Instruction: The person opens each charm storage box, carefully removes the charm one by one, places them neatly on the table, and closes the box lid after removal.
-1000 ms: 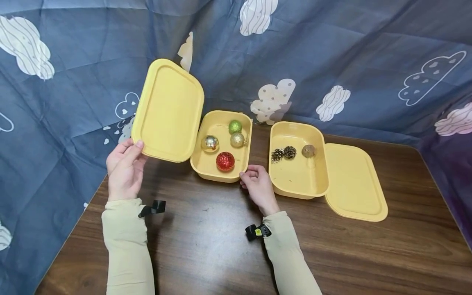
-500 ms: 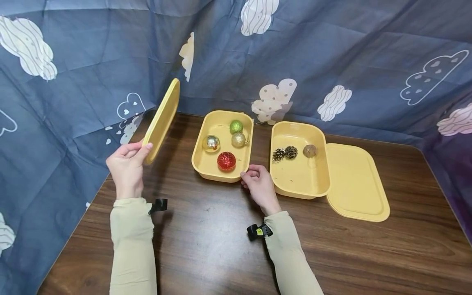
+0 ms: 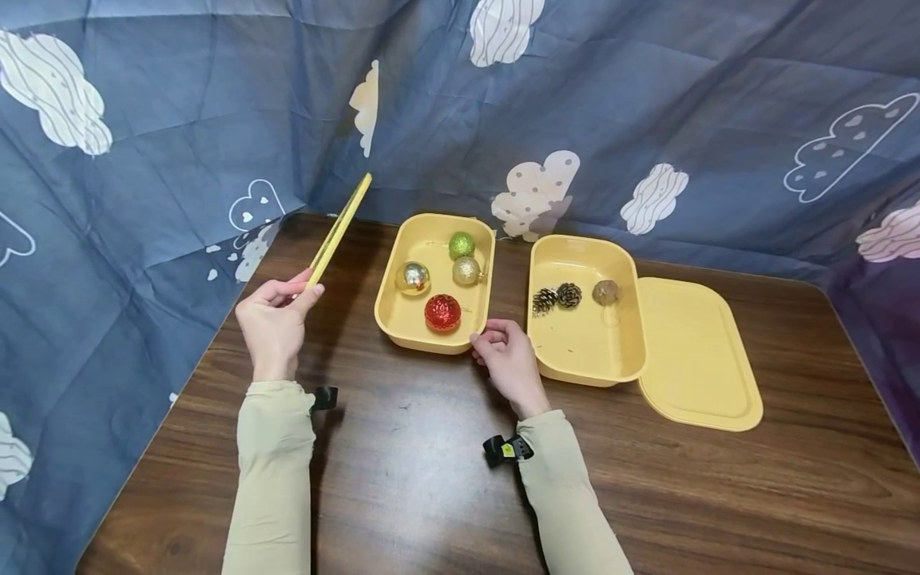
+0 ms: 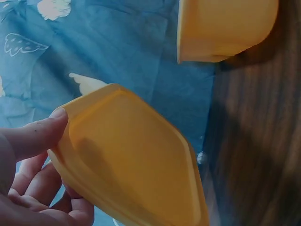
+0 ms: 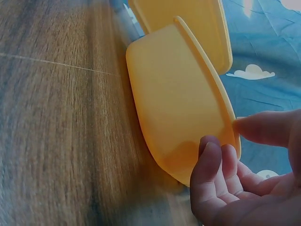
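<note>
My left hand (image 3: 276, 323) pinches a yellow lid (image 3: 341, 228) by its near edge, thumb on one face and fingers behind. The lid stands nearly edge-on above the table, left of the left yellow box (image 3: 431, 343). In the left wrist view the recessed face of the lid (image 4: 136, 160) shows. Inside that box lie several baubles: a red one (image 3: 442, 313), a shiny gold one (image 3: 413, 278), a glittery gold one (image 3: 465, 271) and a green one (image 3: 461, 245). My right hand (image 3: 509, 363) grips the box's near right corner, thumb at the rim (image 5: 230, 106).
A second yellow box (image 3: 582, 351) holds two pinecones (image 3: 557, 298) and a brown ball (image 3: 605, 292). Its right side meets another yellow lid (image 3: 700, 351) lying on the wooden table (image 3: 402, 471). Blue cloud-print cloth (image 3: 431, 112) hangs behind.
The lid in my left hand has turned from facing the camera to edge-on and swung down away from the left box. My left hand then shifts right; my right hand stays at the box corner.
</note>
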Demonstrator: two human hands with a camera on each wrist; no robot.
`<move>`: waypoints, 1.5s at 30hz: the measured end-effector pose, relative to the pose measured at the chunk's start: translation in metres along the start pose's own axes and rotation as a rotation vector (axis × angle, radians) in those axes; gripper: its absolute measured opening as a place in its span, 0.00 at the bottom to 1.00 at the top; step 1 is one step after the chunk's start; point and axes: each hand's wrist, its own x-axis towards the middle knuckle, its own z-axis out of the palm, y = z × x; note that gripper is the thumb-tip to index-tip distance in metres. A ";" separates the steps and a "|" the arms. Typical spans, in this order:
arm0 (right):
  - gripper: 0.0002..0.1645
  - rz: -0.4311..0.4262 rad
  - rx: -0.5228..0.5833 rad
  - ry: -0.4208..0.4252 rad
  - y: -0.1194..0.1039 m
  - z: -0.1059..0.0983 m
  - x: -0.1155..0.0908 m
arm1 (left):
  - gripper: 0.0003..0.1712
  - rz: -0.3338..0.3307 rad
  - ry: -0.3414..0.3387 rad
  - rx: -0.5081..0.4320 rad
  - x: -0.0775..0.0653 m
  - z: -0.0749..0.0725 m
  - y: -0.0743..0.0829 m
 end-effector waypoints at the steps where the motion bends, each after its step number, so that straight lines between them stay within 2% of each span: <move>1: 0.23 -0.001 -0.001 0.000 0.000 0.000 0.000 | 0.07 0.010 -0.002 0.036 -0.001 0.001 -0.001; 5: 0.23 -0.010 -0.012 0.003 0.000 0.000 0.000 | 0.11 0.050 -0.002 0.180 -0.003 0.003 -0.006; 9: 0.22 -0.015 -0.018 0.006 0.000 0.000 0.000 | 0.12 0.052 -0.015 0.279 -0.003 0.002 -0.010; 18: 0.22 -0.022 -0.019 -0.001 0.002 -0.001 0.002 | 0.09 0.115 -0.121 0.506 -0.002 0.001 -0.014; 23: 0.23 -0.014 -0.021 0.001 0.002 -0.001 0.002 | 0.09 0.133 -0.174 0.562 -0.002 0.002 -0.016; 29: 0.22 -0.015 -0.023 0.002 0.002 -0.001 0.002 | 0.08 0.174 -0.270 0.653 -0.002 0.003 -0.023; 40: 0.22 -0.012 0.014 0.003 0.001 -0.001 0.002 | 0.07 0.238 -0.446 0.774 -0.005 0.006 -0.038; 45: 0.22 0.006 0.052 -0.008 0.001 -0.001 0.002 | 0.07 0.242 -0.514 0.813 -0.006 0.008 -0.045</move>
